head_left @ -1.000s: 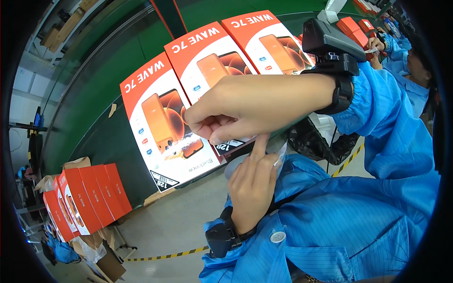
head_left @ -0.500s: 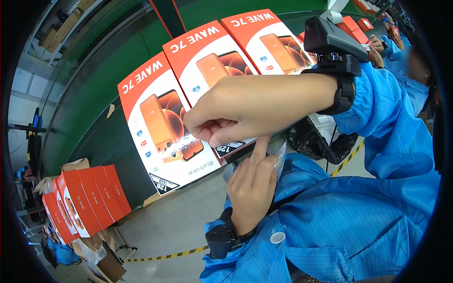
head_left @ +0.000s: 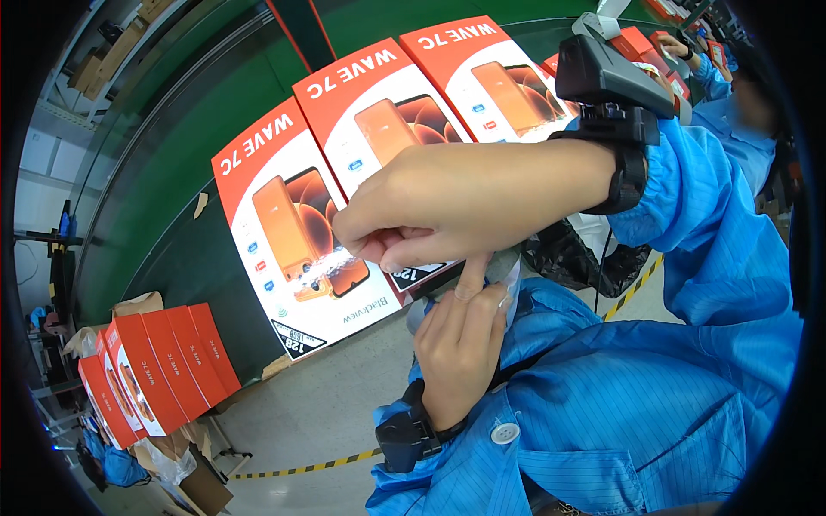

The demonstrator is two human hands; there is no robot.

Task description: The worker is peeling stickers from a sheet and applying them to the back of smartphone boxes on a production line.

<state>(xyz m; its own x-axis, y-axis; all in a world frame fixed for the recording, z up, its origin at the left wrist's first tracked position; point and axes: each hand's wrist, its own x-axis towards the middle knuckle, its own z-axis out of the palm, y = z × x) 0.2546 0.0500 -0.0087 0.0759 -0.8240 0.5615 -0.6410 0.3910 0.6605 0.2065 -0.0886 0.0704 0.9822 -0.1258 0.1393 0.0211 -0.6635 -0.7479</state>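
My right hand (head_left: pixel 413 202) reaches in from the right, over the near end of the middle phone box (head_left: pixel 344 112). Its fingers are curled with the thumb against them; anything in the pinch is hidden. Below it, my left hand (head_left: pixel 458 348) is closed around a thin whitish sheet (head_left: pixel 514 282), whose edge shows beside the fingers. The left index finger stretches up, its tip at the underside of the right hand. Left of the right hand lies another orange-and-white phone box (head_left: pixel 323 322), and a third phone box (head_left: pixel 486 86) lies beyond. All three lie face up, side by side.
Several red boxes (head_left: pixel 176 365) stand in a row at the lower left. A black bag (head_left: pixel 594 267) hangs below the table edge, near my right forearm. A co-worker's hand (head_left: pixel 675 47) is at the far right. Yellow-black tape (head_left: pixel 310 464) marks the floor.
Both my hands keep nearly the same pose and place. The boxes appear slightly farther left in the picture. At the far right, the co-worker's hands have moved apart.
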